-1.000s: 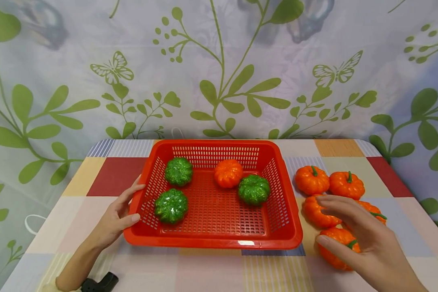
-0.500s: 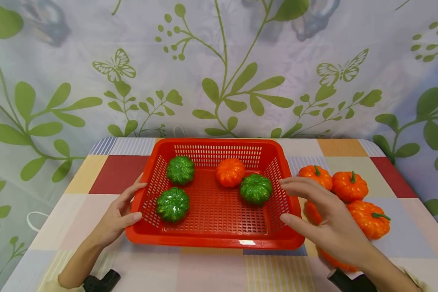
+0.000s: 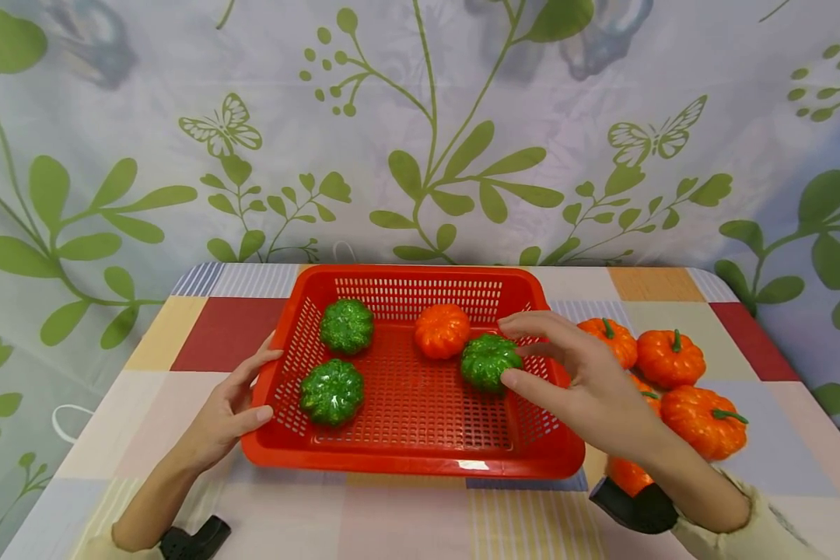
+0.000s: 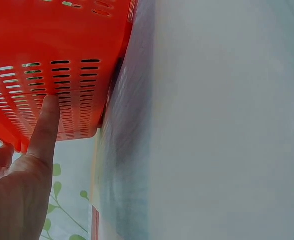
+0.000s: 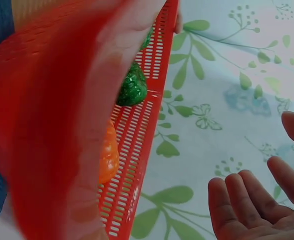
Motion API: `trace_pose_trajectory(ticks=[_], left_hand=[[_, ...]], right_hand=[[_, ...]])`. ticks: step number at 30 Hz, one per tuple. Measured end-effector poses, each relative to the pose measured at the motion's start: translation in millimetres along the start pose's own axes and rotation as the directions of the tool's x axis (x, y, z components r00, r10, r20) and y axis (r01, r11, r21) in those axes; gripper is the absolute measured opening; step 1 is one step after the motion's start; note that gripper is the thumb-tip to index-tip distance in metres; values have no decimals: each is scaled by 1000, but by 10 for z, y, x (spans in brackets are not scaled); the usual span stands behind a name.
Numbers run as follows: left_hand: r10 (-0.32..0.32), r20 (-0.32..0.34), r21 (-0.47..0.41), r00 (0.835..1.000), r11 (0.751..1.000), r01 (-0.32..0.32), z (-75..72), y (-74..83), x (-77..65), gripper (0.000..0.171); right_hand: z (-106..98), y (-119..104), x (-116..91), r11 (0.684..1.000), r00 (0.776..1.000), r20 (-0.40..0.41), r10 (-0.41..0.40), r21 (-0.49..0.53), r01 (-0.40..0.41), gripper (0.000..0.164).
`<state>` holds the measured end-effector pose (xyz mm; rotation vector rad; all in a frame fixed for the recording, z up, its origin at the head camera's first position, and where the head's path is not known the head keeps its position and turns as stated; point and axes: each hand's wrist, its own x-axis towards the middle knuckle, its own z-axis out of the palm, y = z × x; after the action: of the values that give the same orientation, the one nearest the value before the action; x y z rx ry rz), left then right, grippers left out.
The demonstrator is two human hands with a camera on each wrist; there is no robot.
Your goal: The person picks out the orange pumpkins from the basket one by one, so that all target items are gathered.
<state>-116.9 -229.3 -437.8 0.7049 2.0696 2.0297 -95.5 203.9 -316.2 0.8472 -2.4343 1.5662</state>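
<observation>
A red slotted plastic basket (image 3: 413, 465) stands on the table and holds three glossy green pumpkins and one orange pumpkin (image 3: 442, 330). My left hand (image 3: 213, 420) holds its left rim, thumb and forefinger on top. In the left wrist view a straight finger (image 4: 46, 127) lies against the outer slotted wall. Inside the basket's right end, my right hand (image 3: 588, 381) is spread beside the right green pumpkin (image 3: 486, 364), thumb tip and fingers overlapping its edge. The other two green pumpkins, the far one (image 3: 346, 327) and the near one (image 3: 332, 393), sit at the left.
Several orange pumpkins (image 3: 703, 421) with green stems lie on the table right of the basket, partly hidden by my right arm. A patchwork cloth (image 3: 392, 521) covers the table. Behind it hangs a leaf-patterned curtain (image 3: 420, 117). Black wrist devices (image 3: 637, 505) sit under both forearms.
My right hand has moved left from above the orange pumpkins, across the basket's right rim, to the green pumpkin. My left hand and the basket have stayed put.
</observation>
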Motion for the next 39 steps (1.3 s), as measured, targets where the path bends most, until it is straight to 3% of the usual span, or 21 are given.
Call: trace_pose_trajectory(ticks=[4, 10, 19, 28, 39], left_hand=[[8, 3, -5, 1000, 1000, -8, -1, -7, -1, 68], [27, 15, -7, 1000, 1000, -27, 2, -15, -13, 69], [17, 23, -19, 1000, 1000, -16, -12, -7, -6, 68], [-1, 25, -32, 1000, 999, 2, 4, -3, 5, 66], [-3, 22, -24, 1000, 1000, 4, -32, -43, 17, 66]], right_hand=[[49, 51, 109, 999, 999, 27, 41, -3, -41, 39], [89, 86, 252, 984, 978, 107, 179, -10, -179, 40], [132, 27, 468, 984, 975, 133, 180, -15, -180, 38], [295, 396, 733, 967, 946, 202, 255, -38, -253, 40], [342, 737, 852, 926, 913, 164, 374, -14, -377, 51]])
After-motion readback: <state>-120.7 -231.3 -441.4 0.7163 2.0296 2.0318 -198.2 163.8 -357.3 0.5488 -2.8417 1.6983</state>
